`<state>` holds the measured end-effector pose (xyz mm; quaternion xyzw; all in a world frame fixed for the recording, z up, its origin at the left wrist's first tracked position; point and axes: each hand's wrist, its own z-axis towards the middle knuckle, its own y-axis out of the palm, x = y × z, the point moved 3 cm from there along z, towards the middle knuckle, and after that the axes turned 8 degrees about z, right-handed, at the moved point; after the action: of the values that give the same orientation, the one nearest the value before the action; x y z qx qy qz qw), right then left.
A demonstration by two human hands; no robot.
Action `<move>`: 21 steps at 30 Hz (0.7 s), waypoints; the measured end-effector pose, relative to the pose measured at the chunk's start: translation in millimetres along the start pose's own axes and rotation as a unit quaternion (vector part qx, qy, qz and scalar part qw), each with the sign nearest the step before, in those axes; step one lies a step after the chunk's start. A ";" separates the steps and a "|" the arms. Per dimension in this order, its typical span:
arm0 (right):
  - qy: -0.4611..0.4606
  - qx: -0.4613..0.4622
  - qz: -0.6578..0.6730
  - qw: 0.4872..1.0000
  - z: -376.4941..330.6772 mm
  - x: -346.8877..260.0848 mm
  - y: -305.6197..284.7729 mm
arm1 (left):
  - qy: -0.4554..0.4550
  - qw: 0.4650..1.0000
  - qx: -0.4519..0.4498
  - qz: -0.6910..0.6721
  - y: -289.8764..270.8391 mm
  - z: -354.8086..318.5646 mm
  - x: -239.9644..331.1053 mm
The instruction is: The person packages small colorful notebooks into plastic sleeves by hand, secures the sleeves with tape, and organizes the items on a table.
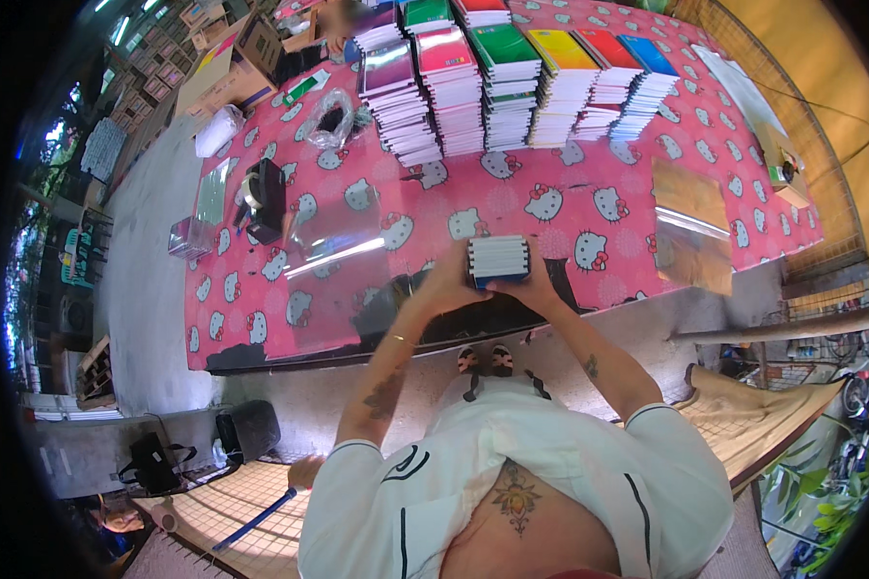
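At the near edge of the table I hold a small stack of notebooks (498, 261) between both hands. White page edges face up, and a blue cover shows on the side toward me. My left hand (446, 280) wraps the left side of the stack, and my right hand (543, 282) closes round the right side. Beyond them stand tall stacks of notebooks with purple (388, 69), pink (444, 50), green (505, 46), yellow (562, 50), red (608, 50) and blue covers (649, 56).
A pink patterned cloth (434, 207) covers the table. On its left are a black tape dispenser (265, 201), clear plastic sheets (338, 261) and a crumpled plastic bag (330, 118). Brown film (693, 227) lies at right. Behind stand a cardboard box (230, 69) and a partly seen person.
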<state>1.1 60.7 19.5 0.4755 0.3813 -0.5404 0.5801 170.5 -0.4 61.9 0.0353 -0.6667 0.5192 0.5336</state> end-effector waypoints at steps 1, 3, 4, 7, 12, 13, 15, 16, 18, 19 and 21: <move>-0.009 0.002 -0.004 1.000 -1.0 0.4 -5.0 | 0.016 0.996 0.003 0.085 -17.3 0.8 18.2; -0.015 0.003 0.016 1.000 2.1 3.8 -10.3 | 0.061 0.968 0.070 0.231 -34.5 6.8 61.7; -0.008 0.003 0.041 0.999 0.7 14.9 -10.6 | 0.084 0.944 0.130 0.290 -26.8 9.0 92.1; 0.133 0.077 0.299 0.942 3.7 43.6 -11.0 | 0.111 0.925 0.093 0.351 -5.2 13.3 105.0; 0.068 -0.042 0.088 0.993 4.2 37.8 -11.4 | 0.040 0.938 -0.049 0.341 -14.8 22.0 74.2; 0.093 -0.059 0.089 0.990 8.4 31.0 -7.8 | 0.029 0.939 -0.056 0.339 -19.4 20.1 71.7; 0.050 -0.101 -0.084 0.990 17.2 14.0 6.3 | -0.013 0.953 -0.006 0.301 -36.7 7.1 60.4; 0.008 -0.148 -0.138 0.979 23.9 -19.3 31.0 | -0.047 0.961 0.048 0.267 -49.4 -16.2 49.2; -0.085 -0.150 -0.153 0.973 46.9 -36.7 53.2 | -0.181 0.954 0.139 0.192 -76.9 -49.9 41.6; -0.133 -0.156 -0.155 0.966 61.1 -39.8 69.3 | -0.249 0.946 0.194 0.075 -91.0 -76.0 17.1; -0.112 -0.188 -0.151 0.964 85.4 -15.7 107.4 | -0.320 0.896 0.293 -0.093 -122.1 -127.4 -37.5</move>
<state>99.3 -21.4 71.5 0.2315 0.4762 -0.5904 0.6092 345.9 17.6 100.0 0.4163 -0.6127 0.6000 0.3021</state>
